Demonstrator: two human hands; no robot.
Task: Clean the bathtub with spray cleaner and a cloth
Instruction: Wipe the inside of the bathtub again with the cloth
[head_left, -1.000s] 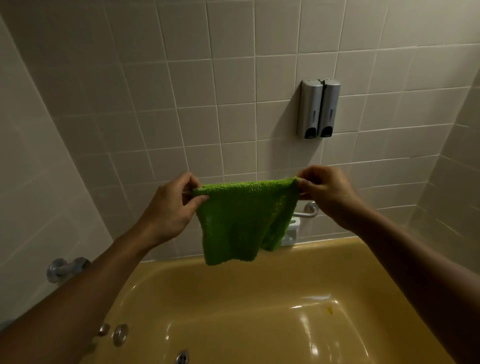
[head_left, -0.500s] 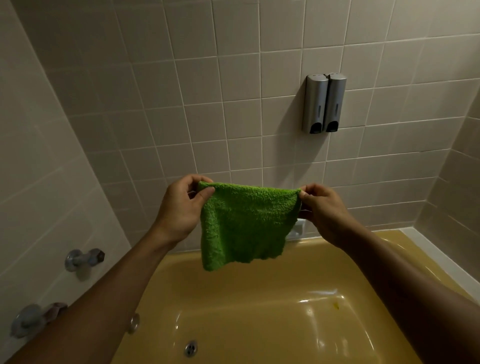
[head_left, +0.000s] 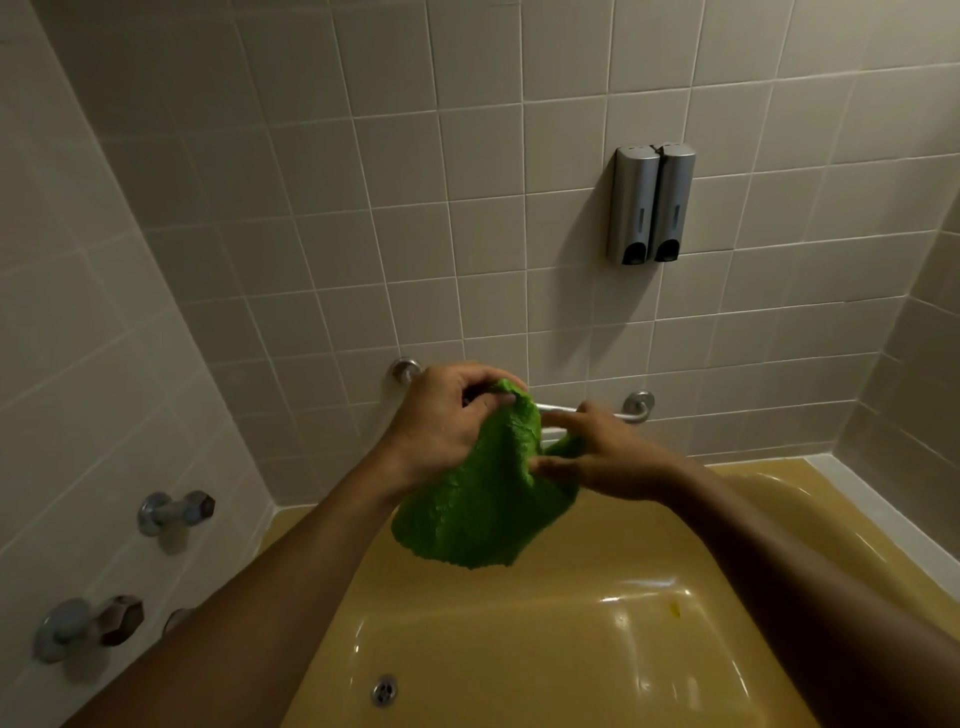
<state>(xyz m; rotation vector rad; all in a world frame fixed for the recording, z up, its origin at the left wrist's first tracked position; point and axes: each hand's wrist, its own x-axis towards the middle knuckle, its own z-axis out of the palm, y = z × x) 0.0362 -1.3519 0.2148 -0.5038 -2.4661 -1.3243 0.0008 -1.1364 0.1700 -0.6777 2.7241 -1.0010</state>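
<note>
A green terry cloth (head_left: 480, 499) hangs bunched in the air above the yellow bathtub (head_left: 571, 649). My left hand (head_left: 441, 421) pinches its top corner between thumb and fingers. My right hand (head_left: 602, 457) lies against the cloth's right side, fingers stretched leftward with a fold of cloth draped over them. The two hands are close together in front of the wall. No spray cleaner is in view. A small yellow spot (head_left: 675, 609) shows on the tub floor at the right.
A chrome grab bar (head_left: 623, 410) runs along the tiled wall just behind my hands. Two silver soap dispensers (head_left: 652, 205) hang higher on that wall. Two tap handles (head_left: 176, 512) stick out of the left wall. A drain (head_left: 385, 690) sits in the tub's near side.
The cloth was stretched flat between my two hands held apart. Both hands have come together and lowered, and the cloth is now gathered into a bunch. The view has tilted down.
</note>
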